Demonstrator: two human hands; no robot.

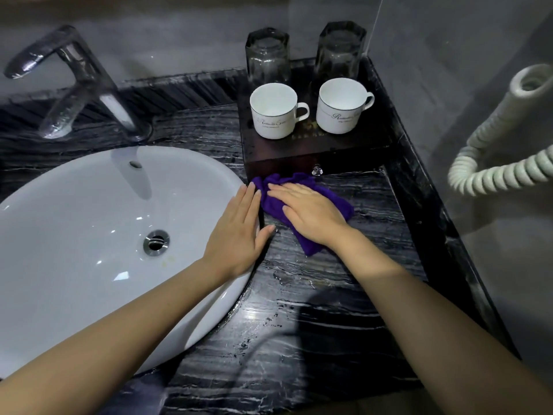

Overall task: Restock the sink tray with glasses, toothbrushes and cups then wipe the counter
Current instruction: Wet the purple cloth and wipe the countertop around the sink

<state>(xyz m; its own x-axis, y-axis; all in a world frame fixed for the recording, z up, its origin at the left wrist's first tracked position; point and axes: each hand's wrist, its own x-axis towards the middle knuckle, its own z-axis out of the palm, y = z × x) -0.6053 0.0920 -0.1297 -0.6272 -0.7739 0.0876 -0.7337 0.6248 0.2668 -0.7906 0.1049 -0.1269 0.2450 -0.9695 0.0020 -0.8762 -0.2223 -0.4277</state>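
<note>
1. Far left, a chrome tap [74,85] stands over the white sink [74,235]. The bowl holds nothing but its drain.
2. My left hand [239,232] lies flat on the sink's right rim, fingers straight and together, holding nothing.
3. Just beside it, my right hand [308,214] presses flat, fingers straight, on a purple cloth [270,202] bunched on the black marble counter [314,324]. I judge this to be the wiping step.
4. Wet streaks show on the counter nearer me. The next move probably calls for drawing the cloth back over them with steady pressure, clear of the tray.
5. Just behind the cloth sits the dark tray [314,151]. At its front stand the left cup [276,115] and right cup [341,109], upright and empty. Behind them are the left glass [267,55] and right glass [341,49], upside down. I see no toothbrushes.
6. Far right, a pale coiled cord [493,169] hangs by the wall.
</note>
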